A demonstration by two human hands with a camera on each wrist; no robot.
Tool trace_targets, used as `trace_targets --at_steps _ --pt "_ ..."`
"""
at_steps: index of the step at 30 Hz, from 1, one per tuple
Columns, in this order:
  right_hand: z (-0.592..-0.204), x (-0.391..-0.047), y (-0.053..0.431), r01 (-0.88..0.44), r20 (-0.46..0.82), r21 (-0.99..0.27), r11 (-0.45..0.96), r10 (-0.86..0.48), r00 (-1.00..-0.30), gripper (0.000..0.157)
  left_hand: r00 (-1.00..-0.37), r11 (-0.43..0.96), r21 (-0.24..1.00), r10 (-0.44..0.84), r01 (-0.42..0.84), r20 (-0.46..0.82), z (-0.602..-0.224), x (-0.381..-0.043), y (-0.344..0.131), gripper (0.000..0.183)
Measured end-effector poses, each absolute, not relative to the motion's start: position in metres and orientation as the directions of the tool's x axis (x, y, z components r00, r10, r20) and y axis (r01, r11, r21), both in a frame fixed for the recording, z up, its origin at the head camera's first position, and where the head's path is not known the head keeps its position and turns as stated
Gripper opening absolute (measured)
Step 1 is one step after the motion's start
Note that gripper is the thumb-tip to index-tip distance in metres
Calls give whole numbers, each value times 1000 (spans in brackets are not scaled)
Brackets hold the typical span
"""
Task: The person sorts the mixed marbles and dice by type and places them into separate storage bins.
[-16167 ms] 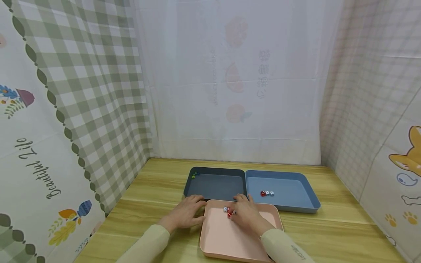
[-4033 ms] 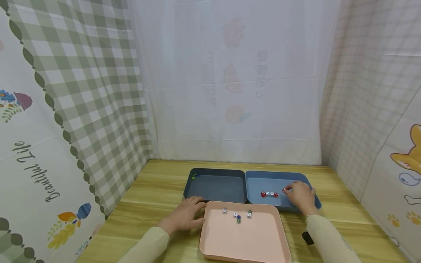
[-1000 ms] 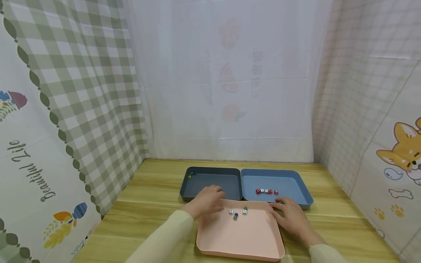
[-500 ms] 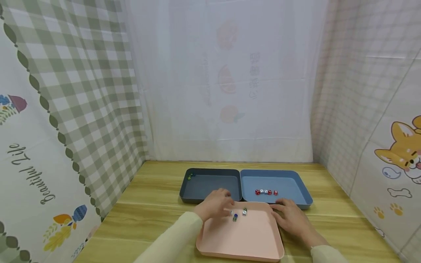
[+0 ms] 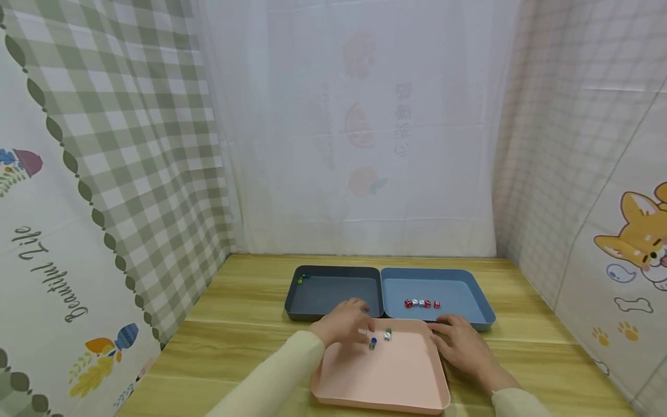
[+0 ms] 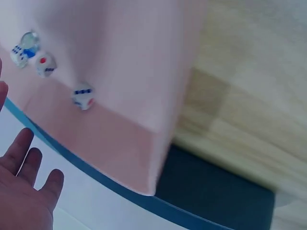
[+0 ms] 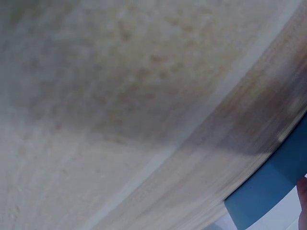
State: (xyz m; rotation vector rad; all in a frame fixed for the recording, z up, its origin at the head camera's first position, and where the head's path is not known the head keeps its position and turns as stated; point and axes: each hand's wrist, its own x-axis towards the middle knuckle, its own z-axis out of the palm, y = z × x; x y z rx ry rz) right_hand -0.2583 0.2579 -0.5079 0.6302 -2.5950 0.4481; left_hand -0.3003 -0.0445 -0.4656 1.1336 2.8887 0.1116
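Observation:
My left hand (image 5: 346, 323) hovers over the far left of the pink tray (image 5: 385, 382), fingers loosely bent. In the left wrist view its fingers are spread, with no thing seen between them; the thumb side is cut off. White dice lie in that tray near the hand: one die (image 6: 84, 96) nearest the corner, another die (image 6: 45, 64) with a red pip, and one (image 6: 19, 56) beside a clear-and-blue marble (image 6: 29, 42). A greenish marble (image 5: 388, 330) shows behind a die (image 5: 387, 336). My right hand (image 5: 464, 347) rests at the pink tray's right rim, fingers relaxed.
Behind stands a light blue tray (image 5: 458, 289) with a row of red and white dice (image 5: 422, 303) and a red die (image 5: 436, 304) apart. Beside it, a dark tray (image 5: 333, 292) has several small green and dark marbles (image 5: 302, 279) in its far left corner.
Red dice from the pink tray now lie in the blue tray, where my right hand set them. That hand has returned to the pink rim. My left hand has moved rightward over the pink tray.

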Motion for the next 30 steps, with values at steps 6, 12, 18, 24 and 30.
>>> trace_targets --at_steps 6,12,18,24,30 --pt "-507 -257 258 -488 470 -206 848 -352 -810 25 -708 709 30 705 705 -31 -461 -299 -35 14" --pt "-508 -258 258 -472 442 -213 855 -346 -827 26 -704 704 -21 708 710 -52 -469 -298 -31 11" --pt "-507 -258 257 -464 432 -221 858 -340 -835 26 -683 682 -37 730 730 -19 -476 -301 -31 12" --pt "-507 -258 257 -458 425 -223 860 -337 -840 27 -676 673 -60 736 737 -34 -483 -304 -28 12" --pt "-507 -256 258 -463 450 -199 864 -339 -826 26 -682 679 -73 730 730 -35 -482 -302 -26 12"
